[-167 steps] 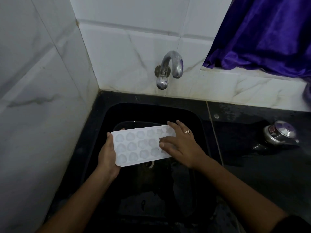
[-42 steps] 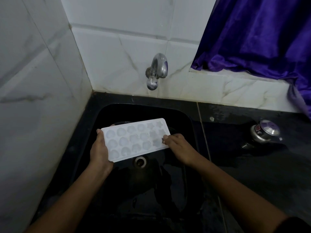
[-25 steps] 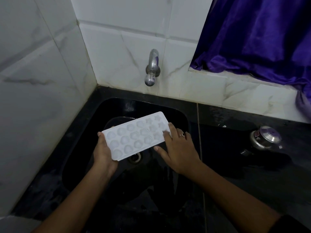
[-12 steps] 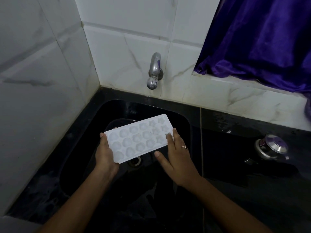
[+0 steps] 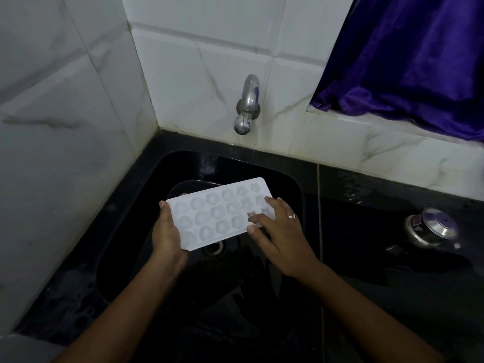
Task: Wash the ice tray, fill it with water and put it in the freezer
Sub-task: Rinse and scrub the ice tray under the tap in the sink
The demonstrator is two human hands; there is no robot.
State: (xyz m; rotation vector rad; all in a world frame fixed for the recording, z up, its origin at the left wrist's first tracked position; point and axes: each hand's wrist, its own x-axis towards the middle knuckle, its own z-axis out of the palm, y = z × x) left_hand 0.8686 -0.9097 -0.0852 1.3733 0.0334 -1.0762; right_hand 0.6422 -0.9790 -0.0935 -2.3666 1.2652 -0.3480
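A white ice tray (image 5: pixel 214 213) with round and star-shaped moulds is held over the black sink (image 5: pixel 285 184), above the drain. My left hand (image 5: pixel 167 234) grips its left end, thumb on the upper edge. My right hand (image 5: pixel 280 231) lies over its right end with the fingers spread on the moulds and a ring on one finger. A metal tap (image 5: pixel 247 106) sticks out of the tiled wall behind the sink; no water runs from it.
A black counter (image 5: pixel 392 284) surrounds the sink, with a steel lidded vessel (image 5: pixel 429 230) on it at the right. White marble tiles (image 5: pixel 65 127) close the left and back. A purple curtain (image 5: pixel 408 56) hangs at the upper right. A dark dish (image 5: pixel 191 186) lies in the sink.
My right hand has slid from the tray's right edge onto its moulds, fingers spread over them. The left hand keeps its grip and the tray stays over the drain.
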